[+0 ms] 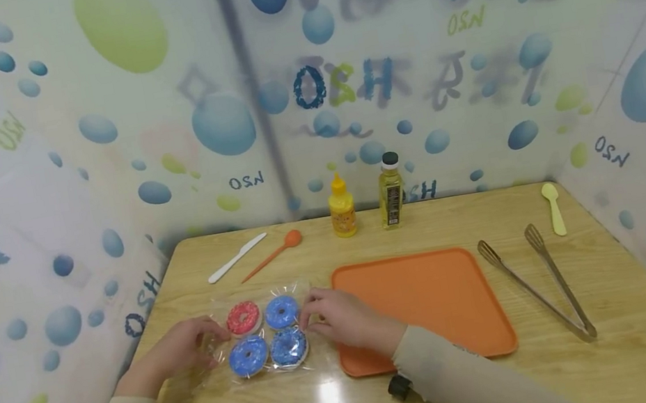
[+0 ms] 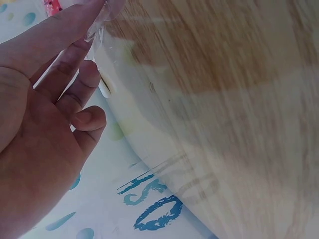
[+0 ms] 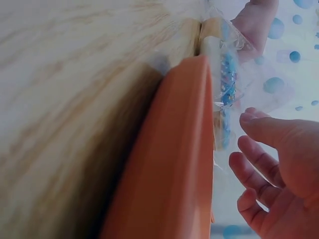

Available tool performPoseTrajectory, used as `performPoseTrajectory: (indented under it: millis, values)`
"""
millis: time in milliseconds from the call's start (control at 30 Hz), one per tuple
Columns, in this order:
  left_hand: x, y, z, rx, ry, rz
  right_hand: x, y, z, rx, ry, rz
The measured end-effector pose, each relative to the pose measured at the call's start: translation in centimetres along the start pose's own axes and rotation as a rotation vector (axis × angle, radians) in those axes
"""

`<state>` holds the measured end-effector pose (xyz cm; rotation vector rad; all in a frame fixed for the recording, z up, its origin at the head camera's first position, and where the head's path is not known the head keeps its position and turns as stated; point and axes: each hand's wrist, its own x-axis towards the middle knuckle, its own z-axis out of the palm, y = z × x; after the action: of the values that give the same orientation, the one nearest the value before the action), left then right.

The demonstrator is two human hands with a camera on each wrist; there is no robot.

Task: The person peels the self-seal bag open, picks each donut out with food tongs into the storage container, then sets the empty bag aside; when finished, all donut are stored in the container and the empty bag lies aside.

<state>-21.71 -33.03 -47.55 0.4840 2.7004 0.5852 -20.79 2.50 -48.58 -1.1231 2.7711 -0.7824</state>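
Note:
A clear plastic bag lies on the table, holding a red-iced doughnut and blue-iced doughnuts. At the bag's left edge is my left hand; in the left wrist view its thumb and forefinger pinch the plastic, while the other fingers curl loosely. My right hand hovers by the bag's right side, close to the blue doughnuts. In the right wrist view its fingers are loosely bent with a gap to the thumb, and whether a fingertip touches the plastic is unclear.
An orange tray sits under my right forearm. Metal tongs and a yellow spoon lie to the right. Behind are a white knife, an orange spoon, a yellow squeeze bottle and an oil bottle.

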Motion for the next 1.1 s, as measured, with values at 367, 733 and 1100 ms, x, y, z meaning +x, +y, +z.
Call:
performPoseTrajectory:
  millis: [367,733,1100]
  values:
    - [-0.1,-0.2,0.3,0.002,0.012,0.015,-0.8,1.0,0.0,-0.003,0.064,0.014]
    - [0.1,0.0,0.0,0.011,0.015,0.027,-1.8,1.6,-0.6,0.065,0.089,0.034]
    - [0.2,0.0,-0.1,0.007,0.006,0.041,-2.6,1.7,-1.2,0.262,0.044,0.064]
